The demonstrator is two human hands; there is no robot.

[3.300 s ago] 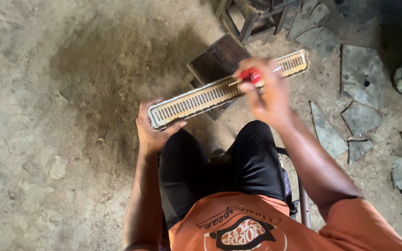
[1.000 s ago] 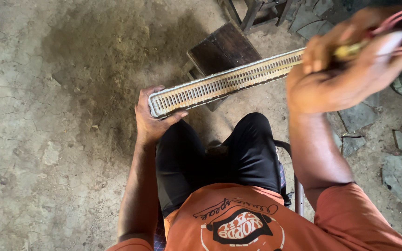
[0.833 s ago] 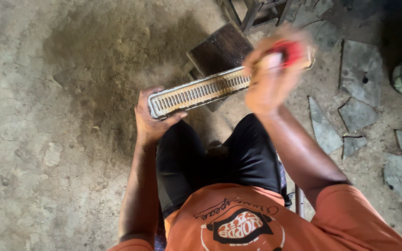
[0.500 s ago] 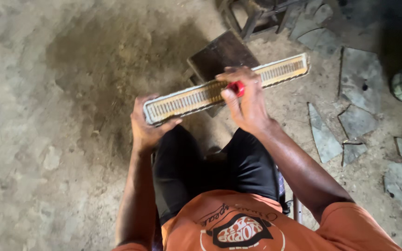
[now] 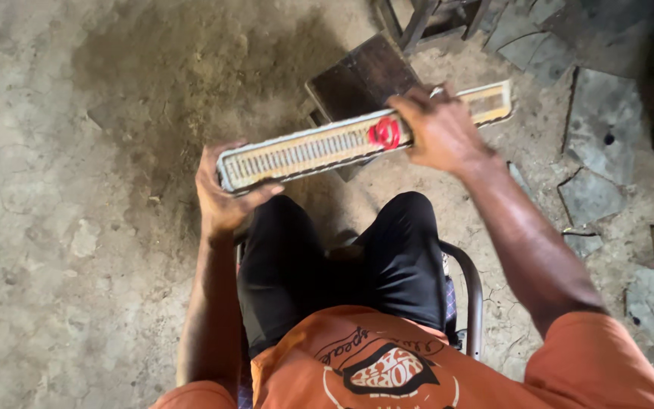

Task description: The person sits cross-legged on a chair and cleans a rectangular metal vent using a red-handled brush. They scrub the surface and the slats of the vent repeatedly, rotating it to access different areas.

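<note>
Red-handled tool gripped in the right hand meets a long finned radiator core, its left end clasped by the left hand, frame centre.

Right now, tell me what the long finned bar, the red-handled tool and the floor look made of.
Finned bar: dull metal frame, probably; rows of thin pale fins. Red-handled tool: handle looks glossy plastic; its tip is hidden by the right hand. Floor: rough, cracked concrete or packed earth.

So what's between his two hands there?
In the head view, a long slotted metal strip spans from the left hand to the right hand, which holds a red-handled tool against it.
</note>
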